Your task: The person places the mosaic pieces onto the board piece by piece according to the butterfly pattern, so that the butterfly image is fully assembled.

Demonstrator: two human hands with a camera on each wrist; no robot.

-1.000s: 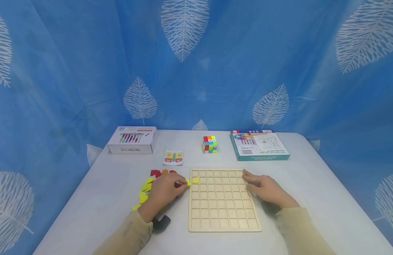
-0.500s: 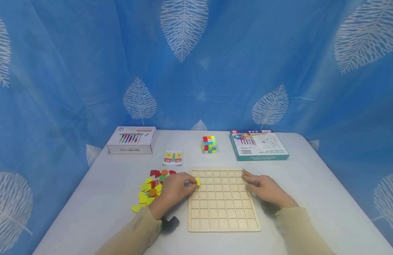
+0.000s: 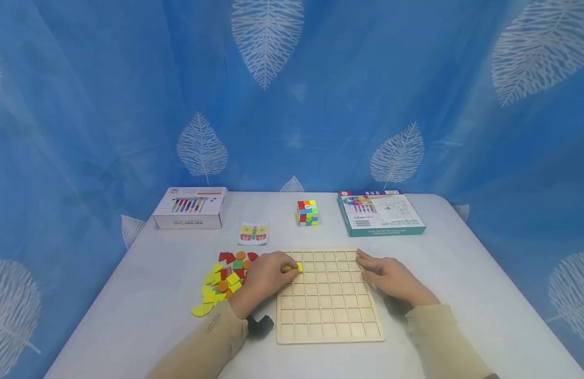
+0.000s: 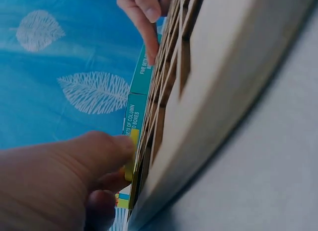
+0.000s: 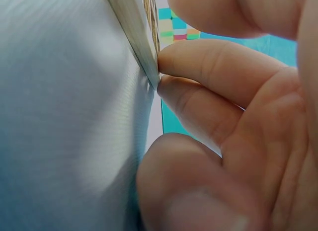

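The fingertips of my left hand (image 3: pixel 269 275) pinch a small yellow tile (image 3: pixel 299 267) over the wooden grid board (image 3: pixel 322 317), second row from the top, near its left side. Mostly covered by those fingers, another yellow tile (image 3: pixel 285 268) lies in the cell beside it. In the left wrist view, the thumb presses on the edge of the pinched tile (image 4: pixel 132 156), right at the board's surface. My right hand (image 3: pixel 391 280) rests against the board's upper right edge, with fingers extended. Fingertips (image 5: pixel 171 59) touch the board's side in the right wrist view.
Loose yellow, red, orange and green pieces (image 3: pixel 235 279) lie left of the board. Behind them is a butterfly pattern card (image 3: pixel 254 233). A puzzle cube (image 3: pixel 307 212), a white box (image 3: pixel 191 208) and a teal-edged box (image 3: pixel 381 213) stand further back.
My left hand has carried the yellow tile rightward from beside the board onto its second row, partly covering the tile in the first cell. My right hand stays at the board's edge.
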